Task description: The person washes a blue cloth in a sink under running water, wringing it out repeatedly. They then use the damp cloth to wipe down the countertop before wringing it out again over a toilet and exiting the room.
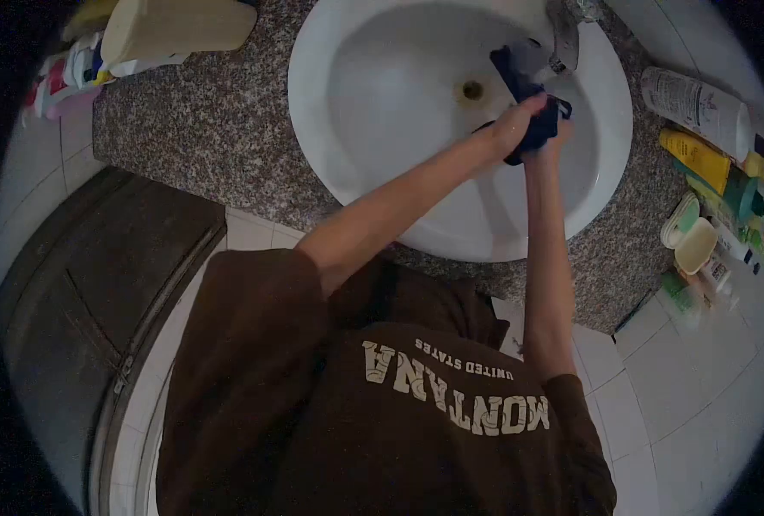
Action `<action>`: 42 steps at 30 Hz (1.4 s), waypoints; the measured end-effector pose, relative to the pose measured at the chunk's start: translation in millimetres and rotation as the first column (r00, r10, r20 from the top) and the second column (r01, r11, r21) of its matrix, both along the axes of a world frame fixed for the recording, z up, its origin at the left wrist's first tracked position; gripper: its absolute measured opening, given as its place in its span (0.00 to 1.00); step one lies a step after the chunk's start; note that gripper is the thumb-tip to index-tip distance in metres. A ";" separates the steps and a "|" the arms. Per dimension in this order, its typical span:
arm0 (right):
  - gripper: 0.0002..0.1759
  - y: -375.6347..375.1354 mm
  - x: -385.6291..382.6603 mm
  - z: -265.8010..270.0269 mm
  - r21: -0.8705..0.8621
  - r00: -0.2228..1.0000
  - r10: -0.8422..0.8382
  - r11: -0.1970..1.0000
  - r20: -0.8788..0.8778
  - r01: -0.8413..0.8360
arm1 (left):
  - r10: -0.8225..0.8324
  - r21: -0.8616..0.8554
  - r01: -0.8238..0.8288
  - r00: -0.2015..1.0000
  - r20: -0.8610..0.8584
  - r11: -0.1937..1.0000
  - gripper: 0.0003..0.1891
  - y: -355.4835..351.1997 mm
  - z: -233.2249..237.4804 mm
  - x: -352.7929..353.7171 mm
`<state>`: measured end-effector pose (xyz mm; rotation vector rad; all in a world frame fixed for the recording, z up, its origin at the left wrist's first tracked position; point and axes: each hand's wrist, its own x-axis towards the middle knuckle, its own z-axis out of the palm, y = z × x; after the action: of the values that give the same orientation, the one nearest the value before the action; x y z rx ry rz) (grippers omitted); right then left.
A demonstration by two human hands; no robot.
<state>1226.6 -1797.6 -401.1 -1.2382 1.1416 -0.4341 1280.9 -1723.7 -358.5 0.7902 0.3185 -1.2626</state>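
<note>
Both my hands are together over the right part of the basin (313,95), on one dark navy cloth (540,136). My left grip (511,127) is closed around it, thumb laid along the top of the bunched fabric. My right grip (560,135) is against the cloth's other side, with the fingers partly hidden behind the folds, so I cannot tell how tightly they pinch. A strip of the fabric runs up and left from my hands, below and beside the metal faucet (564,39). A pale blur lies across the cloth near the spout; I cannot make out clearly what it is. To the left of the cloth is the drain (472,90), rust-stained around its edge.

The white basin is set in a speckled stone worktop (218,129). At the upper left is a beige container (180,30), with several bottles beside it, too blurred to name. Along the right are a white printed bottle (696,103), a yellow tube (696,161) and a cream soap dish (696,245). My brown shirt (373,447) fills the lower middle, its lettering upside down, and a dark door (115,267) stands at the left.
</note>
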 end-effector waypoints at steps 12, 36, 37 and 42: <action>0.21 17.2 -8.6 35.5 0.219 0.972 -0.053 0.976 0.228 0.002 | 0.065 0.126 -0.135 0.893 0.444 0.983 0.32 -22.0 -22.9 -23.7; 0.12 24.0 9.2 35.6 -0.089 0.978 0.048 0.994 -0.201 -0.067 | 0.107 0.044 -0.103 0.987 -0.119 0.994 0.18 8.3 -11.6 -15.5; 0.13 24.7 10.2 30.1 -0.163 0.963 -0.016 0.986 -0.271 -0.030 | 0.183 0.101 -0.169 0.972 -0.147 0.980 0.17 7.4 -16.5 -20.4; 0.16 39.6 15.5 32.2 -0.254 0.975 -0.218 0.942 0.036 0.220 | 0.411 0.285 -0.404 0.911 0.038 0.869 0.19 28.2 -10.8 -22.7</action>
<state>1242.1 -1758.0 -368.9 -1.3351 1.2508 -0.7746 1258.1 -1695.5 -369.3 0.8988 0.6657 -0.8329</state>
